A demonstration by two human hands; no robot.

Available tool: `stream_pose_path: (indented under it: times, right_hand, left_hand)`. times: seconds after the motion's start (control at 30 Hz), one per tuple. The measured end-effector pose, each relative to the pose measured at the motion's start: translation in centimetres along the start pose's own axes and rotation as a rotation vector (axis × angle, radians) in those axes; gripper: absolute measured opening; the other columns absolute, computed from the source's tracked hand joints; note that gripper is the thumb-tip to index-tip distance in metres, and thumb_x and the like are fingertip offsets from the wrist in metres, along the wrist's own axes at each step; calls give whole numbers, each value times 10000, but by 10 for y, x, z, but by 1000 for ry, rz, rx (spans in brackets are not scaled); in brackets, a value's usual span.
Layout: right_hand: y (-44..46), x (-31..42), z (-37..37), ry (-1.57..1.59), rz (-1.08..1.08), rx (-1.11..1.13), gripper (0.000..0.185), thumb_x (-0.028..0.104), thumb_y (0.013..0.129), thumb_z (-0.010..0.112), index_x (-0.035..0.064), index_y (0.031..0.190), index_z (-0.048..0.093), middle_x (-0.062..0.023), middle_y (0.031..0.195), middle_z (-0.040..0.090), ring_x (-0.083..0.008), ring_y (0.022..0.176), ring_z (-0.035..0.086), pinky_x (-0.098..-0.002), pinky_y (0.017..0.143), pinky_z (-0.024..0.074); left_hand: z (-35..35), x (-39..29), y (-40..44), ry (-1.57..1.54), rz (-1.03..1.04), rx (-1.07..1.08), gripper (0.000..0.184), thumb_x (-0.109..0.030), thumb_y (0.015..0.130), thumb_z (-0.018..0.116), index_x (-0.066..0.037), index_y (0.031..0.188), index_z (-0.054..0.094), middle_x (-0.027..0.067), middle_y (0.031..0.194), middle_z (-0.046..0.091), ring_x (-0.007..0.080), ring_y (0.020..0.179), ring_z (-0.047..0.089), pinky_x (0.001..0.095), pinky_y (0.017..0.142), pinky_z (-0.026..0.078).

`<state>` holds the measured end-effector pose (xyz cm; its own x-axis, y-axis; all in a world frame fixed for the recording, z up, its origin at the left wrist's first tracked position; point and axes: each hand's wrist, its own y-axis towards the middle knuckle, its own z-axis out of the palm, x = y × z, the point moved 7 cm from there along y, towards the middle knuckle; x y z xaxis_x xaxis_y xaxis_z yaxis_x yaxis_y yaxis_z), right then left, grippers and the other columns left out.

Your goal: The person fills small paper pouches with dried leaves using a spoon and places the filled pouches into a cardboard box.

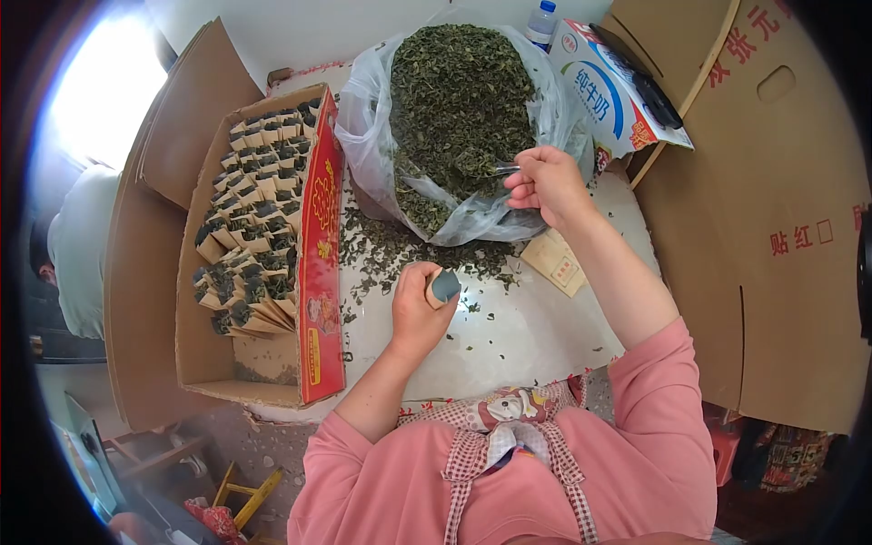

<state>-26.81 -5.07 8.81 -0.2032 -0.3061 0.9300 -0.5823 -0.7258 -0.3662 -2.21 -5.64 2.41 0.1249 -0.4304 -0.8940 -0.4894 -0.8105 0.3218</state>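
My left hand (420, 311) is closed around a small brown paper bag (443, 288) above the white tabletop, its mouth tilted up and a dark grey-green inside showing. My right hand (548, 186) pinches the thin metal handle of a spoon (505, 170). The spoon's bowl is among dried green leaves (463, 100) that look like tea, heaped in a large clear plastic bag (365, 113). Left of my left hand stands a red-sided cardboard box (322, 236) with rows of small paper bags (259, 195) filled with dark leaves.
Loose leaves (400, 259) lie scattered on the tabletop (490, 350). Flat paper bags (554, 262) lie below my right wrist. A milk carton (604, 91) with a dark object on it and a blue-capped bottle (541, 25) stand behind. Large cardboard (772, 182) walls the right side. Another person's sleeve (84, 245) shows far left.
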Motion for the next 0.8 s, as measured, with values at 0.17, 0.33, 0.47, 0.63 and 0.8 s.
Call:
stream_pose_path:
  times: [0.17,0.33,0.47,0.63,0.8]
  right_hand:
    - [-19,0,-5,31,18,29,138,122,948,515,17,1037,526,-107,780,634,-131,546,585,-328,551,574]
    - [-50,-7,-3,50,15,147,120,118,949,517,17,1002,554,-93,727,643,-129,516,588,-310,523,561]
    - [-71,-20,-3,37,51,220,121,112,948,517,10,986,569,-94,706,644,-138,511,599,-303,515,557]
    - [-87,-33,9,28,100,347,122,101,941,530,4,1001,574,-100,703,649,-149,522,616,-276,499,543]
    - [-91,-33,20,-102,63,362,125,102,937,544,-4,993,581,-92,705,649,-133,527,613,-248,493,525]
  left_hand:
    - [-1,1,1,-6,-37,-16,367,-12,712,747,-37,997,518,94,952,536,234,870,548,319,793,461]
    - [-3,8,0,-18,-81,-43,389,-18,700,757,-39,1006,519,100,944,543,262,862,560,336,768,473]
    - [-5,8,3,16,-83,-70,397,-33,694,768,-42,1003,520,105,952,550,279,877,559,358,772,470]
    - [-9,6,3,114,-55,-97,439,-39,665,781,-54,1017,519,111,976,558,312,906,560,393,788,466]
    - [-10,6,3,205,-15,-107,528,-13,605,781,-76,1055,512,107,1021,560,323,976,555,418,836,438]
